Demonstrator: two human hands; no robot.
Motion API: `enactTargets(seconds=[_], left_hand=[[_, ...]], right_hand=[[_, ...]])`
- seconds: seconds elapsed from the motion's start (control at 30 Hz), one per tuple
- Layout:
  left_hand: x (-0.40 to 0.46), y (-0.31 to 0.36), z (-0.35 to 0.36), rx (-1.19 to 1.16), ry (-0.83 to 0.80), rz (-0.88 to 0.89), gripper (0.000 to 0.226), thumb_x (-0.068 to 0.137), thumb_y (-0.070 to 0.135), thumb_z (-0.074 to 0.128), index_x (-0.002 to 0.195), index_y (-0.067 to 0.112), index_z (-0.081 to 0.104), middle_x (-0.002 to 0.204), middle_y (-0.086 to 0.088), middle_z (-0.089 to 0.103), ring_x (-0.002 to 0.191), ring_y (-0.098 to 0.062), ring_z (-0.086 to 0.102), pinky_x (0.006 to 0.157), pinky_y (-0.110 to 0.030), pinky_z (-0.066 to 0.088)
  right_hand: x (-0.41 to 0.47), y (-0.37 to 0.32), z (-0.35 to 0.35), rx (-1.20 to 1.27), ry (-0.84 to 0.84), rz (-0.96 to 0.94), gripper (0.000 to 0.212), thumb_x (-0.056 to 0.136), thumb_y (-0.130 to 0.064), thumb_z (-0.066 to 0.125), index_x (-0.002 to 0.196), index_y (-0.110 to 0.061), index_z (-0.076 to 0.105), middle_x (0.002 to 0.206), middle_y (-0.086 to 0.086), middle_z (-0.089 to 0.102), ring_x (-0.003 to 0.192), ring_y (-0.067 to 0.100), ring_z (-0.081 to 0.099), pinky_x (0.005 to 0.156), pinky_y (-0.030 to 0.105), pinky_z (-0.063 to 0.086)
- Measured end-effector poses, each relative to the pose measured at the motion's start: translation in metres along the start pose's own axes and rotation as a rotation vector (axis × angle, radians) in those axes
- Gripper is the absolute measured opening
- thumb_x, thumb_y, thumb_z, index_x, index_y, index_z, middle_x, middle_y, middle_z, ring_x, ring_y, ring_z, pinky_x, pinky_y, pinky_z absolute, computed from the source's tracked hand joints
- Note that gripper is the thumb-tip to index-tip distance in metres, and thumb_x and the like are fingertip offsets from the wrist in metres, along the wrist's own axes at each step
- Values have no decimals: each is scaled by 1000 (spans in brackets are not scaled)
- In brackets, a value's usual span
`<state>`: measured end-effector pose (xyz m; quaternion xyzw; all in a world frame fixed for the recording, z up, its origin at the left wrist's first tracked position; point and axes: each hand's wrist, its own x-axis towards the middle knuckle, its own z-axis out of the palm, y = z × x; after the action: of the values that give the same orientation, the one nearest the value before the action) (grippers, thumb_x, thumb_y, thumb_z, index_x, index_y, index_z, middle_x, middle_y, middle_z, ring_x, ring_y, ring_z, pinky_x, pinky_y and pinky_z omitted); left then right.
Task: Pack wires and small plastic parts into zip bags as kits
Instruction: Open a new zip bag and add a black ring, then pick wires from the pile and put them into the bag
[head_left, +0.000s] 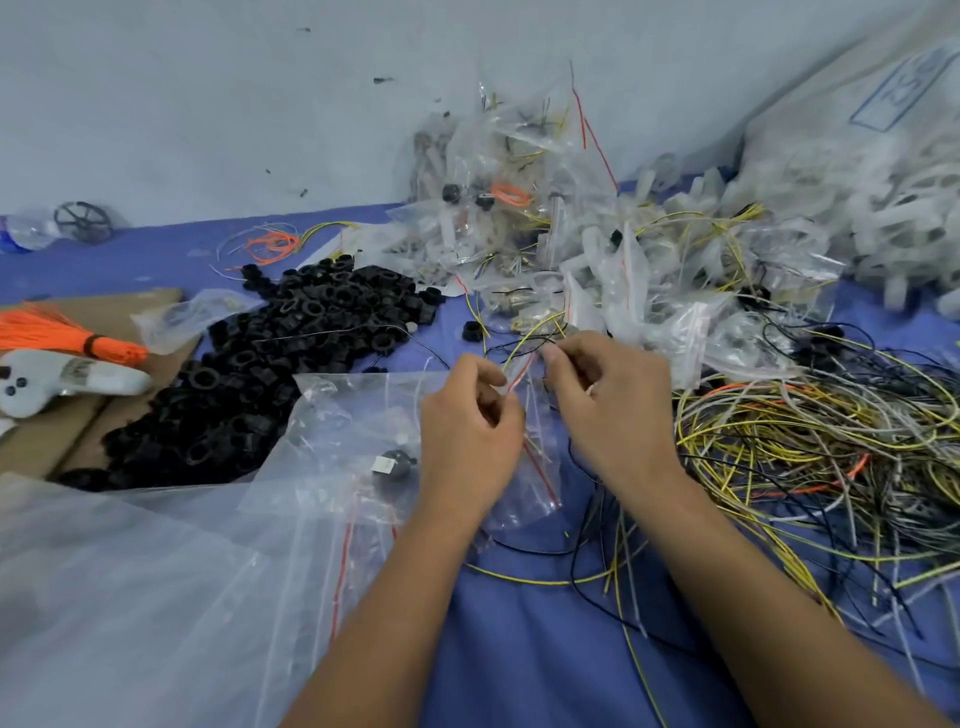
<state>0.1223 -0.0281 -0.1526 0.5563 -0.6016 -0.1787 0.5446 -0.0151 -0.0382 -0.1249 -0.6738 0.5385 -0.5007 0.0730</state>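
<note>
Two hands meet near the middle of the blue table (519, 649). The left hand (470, 431) has its fingers curled and pinches the top edge of a small zip bag (524, 467) with a red strip. The right hand (613, 400) also has curled fingers and pinches the other side of the bag's top, next to some thin wires (524, 340), yellow and black, that arch up just above both hands. The bag hangs down between the hands, and it looks like the wires go into it, but the plastic is too see-through to be sure.

To the left lies a big heap of black plastic rings (291, 364). Behind the hands sits a tall pile of filled zip bags (571, 234). On the right a big tangle of loose wires (831, 452) spreads over the table, in yellow, grey, black and a little orange. Large clear plastic sheets (156, 597) cover the near left side. At the far left, a bundle of orange strands (67, 332) rests on brown cardboard (78, 431), just above a white tool (67, 379).
</note>
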Motion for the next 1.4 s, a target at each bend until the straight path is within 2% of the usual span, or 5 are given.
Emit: enactTargets(seconds=[0.13,0.43,0.77,1.03,1.4], left_hand=[[3,-4,1,-41,8,-103,22,87,7,69,81,25,58,63,1,65,55,-13,56,53,-14,41],[3,-5,1,-78,-9,-149,19,88,6,68,81,22,61,67,-4,66,58,-17,57,54,-14,41],[4,-5,-4,3,126,-199,11,86,12,66,82,21,61,68,7,65,61,-6,58,62,-23,45],[7,6,-11,-694,-91,-241,50,88,57,59,121,19,60,107,2,70,88,-18,67,56,-31,54],[8,2,-13,-632,-108,-295,12,89,6,77,97,6,68,71,-2,70,59,-13,57,52,-20,46]], right_hand=[[8,13,-15,-362,273,-13,11,88,-30,71,86,-20,74,93,4,61,98,28,51,77,36,43],[11,23,-15,-670,-115,144,37,94,-25,59,131,-28,61,152,-1,45,151,28,17,118,60,7],[16,10,-22,-52,236,-194,35,99,-12,55,133,-11,64,134,3,60,127,17,50,101,44,44],[9,-5,-9,1215,-77,389,29,92,-26,67,113,-6,73,114,9,73,97,31,71,72,35,61],[9,14,-7,668,-86,397,34,89,-20,77,117,-35,65,102,0,60,55,13,58,50,27,50]])
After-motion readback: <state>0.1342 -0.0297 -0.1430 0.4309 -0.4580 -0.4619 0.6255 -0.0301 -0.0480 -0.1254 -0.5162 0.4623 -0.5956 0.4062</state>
